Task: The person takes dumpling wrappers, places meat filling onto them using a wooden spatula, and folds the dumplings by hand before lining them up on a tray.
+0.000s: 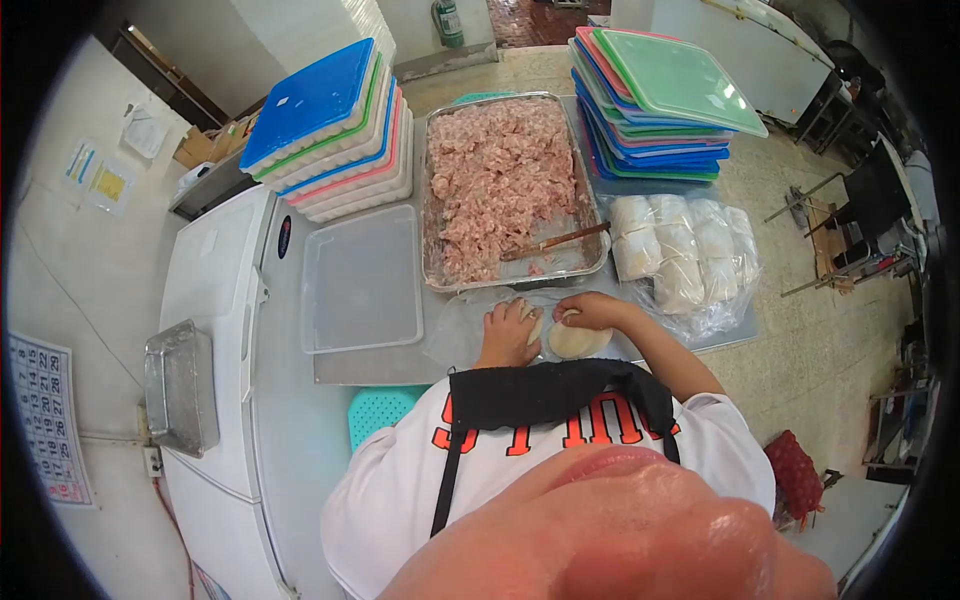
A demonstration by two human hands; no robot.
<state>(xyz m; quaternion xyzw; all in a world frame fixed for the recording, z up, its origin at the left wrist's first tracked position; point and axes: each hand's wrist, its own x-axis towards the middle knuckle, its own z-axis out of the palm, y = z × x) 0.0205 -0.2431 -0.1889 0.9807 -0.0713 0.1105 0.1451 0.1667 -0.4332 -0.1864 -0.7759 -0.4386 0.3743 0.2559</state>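
At the table's near edge, my left hand (510, 332) curls its fingers over a pale dough wrapper (536, 326), mostly hidden under them. My right hand (590, 311) is closed, fingertips pinching at the upper edge of a round stack of dough wrappers (578, 343). Exactly how many sheets the fingers grip is too small to tell. A clear plastic sheet (465, 325) lies under and beside my hands. Just beyond them stands a large metal tray (520, 283) of ground meat filling (500, 175), with a wooden stick-like utensil (560, 241) resting in its near right corner.
Left of the tray lies a translucent flat tray (362, 280), with a stack of lidded trays (320, 120) behind it. Coloured lids (660, 110) pile up at the back right. Bagged white wrapper stacks (685, 250) sit on the right. A white freezer (215, 300) flanks the table.
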